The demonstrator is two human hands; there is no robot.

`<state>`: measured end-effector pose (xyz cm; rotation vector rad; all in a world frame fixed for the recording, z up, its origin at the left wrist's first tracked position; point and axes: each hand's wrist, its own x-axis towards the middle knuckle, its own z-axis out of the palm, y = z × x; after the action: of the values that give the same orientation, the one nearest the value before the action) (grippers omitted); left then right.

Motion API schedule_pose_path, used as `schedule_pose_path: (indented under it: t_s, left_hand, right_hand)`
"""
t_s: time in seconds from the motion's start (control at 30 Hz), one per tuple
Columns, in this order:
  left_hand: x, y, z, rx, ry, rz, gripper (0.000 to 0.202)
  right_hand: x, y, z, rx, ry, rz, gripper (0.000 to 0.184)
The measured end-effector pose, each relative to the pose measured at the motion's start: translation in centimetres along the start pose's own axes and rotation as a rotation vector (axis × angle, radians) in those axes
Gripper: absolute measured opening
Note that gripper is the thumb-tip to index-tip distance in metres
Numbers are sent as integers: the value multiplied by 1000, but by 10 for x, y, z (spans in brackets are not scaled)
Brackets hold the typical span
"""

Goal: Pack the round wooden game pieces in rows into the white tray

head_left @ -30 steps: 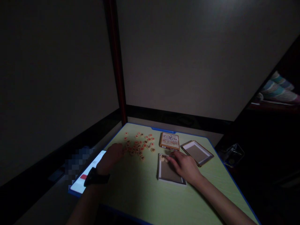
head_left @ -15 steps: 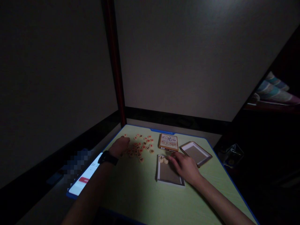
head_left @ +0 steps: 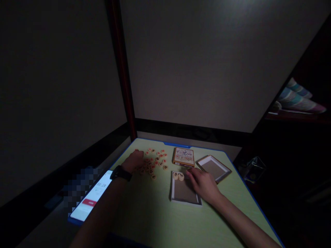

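Note:
Over the left edge of a spread of round Chinese chess pieces (head_left: 156,159), marked in red and black, is my left hand (head_left: 135,160). Its fingers curl downward, and whatever they hold is hidden. A dark watch (head_left: 121,173) circles that wrist. Two black-marked chess pieces (head_left: 178,176) lie side by side in the top left corner of a shallow open box tray (head_left: 184,193). My right hand (head_left: 205,184) hovers above the tray's right side, fingers loosely apart. Its fingertips point at the pieces, a small gap away, with nothing visible between them.
A printed chess box (head_left: 183,156) stands behind the tray. Right of it lies another open box part (head_left: 214,168). A lit phone (head_left: 90,198) rests at the left edge of the green table (head_left: 144,213). Walls (head_left: 191,69) rise behind and to the left.
My right fingertips have come away from the second piece in the tray, which now shows fully. My left hand stays over the spread pieces. The view has shifted slightly.

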<state>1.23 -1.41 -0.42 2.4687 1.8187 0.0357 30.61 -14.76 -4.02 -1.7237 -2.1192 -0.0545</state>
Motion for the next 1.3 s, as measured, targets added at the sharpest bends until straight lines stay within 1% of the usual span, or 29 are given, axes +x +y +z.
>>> schedule_pose_path:
  t_s: [0.13, 0.23, 0.33, 0.5, 0.6, 0.67, 0.7, 0.77, 0.8, 0.83, 0.93, 1.07, 1.17, 1.3]
  left_hand:
    - [0, 3, 0, 11, 14, -12, 23]
    - [1, 6, 2, 18, 43, -28, 22]
    - [2, 7, 5, 20, 76, -42, 26]
    - [3, 6, 9, 16, 89, -31, 26]
    - [2, 13, 7, 16, 120, -18, 26]
    - [0, 25, 6, -18, 156, 59, 24]
    - [-1, 32, 7, -54, 165, 132, 22]
    - [-2, 48, 11, -142, 115, 344, 19]
    - [-2, 55, 15, -189, 88, 425, 17]
    - [-2, 60, 19, -234, 82, 477, 16]
    - [-2, 68, 31, -293, 46, 504, 19]
    - [-1, 64, 41, -318, 17, 488, 22]
    - [-1, 64, 42, -314, 36, 482, 17]
    - [-5, 70, 39, -282, 68, 487, 9]
  right_hand:
    - [0, 0, 0, 7, 5, -8, 36]
    - [0, 0, 0, 14, 3, -5, 34]
    - [0, 0, -1, 15, 5, -5, 33]
    - [-1, 2, 0, -3, 27, -13, 32]
    - [-1, 3, 2, -2, 35, -21, 32]
    - [-1, 4, 3, 1, 29, -24, 32]
    - [-1, 4, 3, 3, 25, -26, 32]
    - [-1, 4, 2, 8, 21, -28, 33]
    - [-1, 3, 2, 10, 20, -31, 33]
    - [-1, 3, 1, 12, 19, -31, 33]
    - [-1, 3, 1, 5, 17, -22, 34]
    - [-1, 4, 2, 4, 18, -22, 34]
    - [-2, 4, 3, 17, 19, -40, 34]
    - [-2, 4, 4, 24, 31, -46, 34]
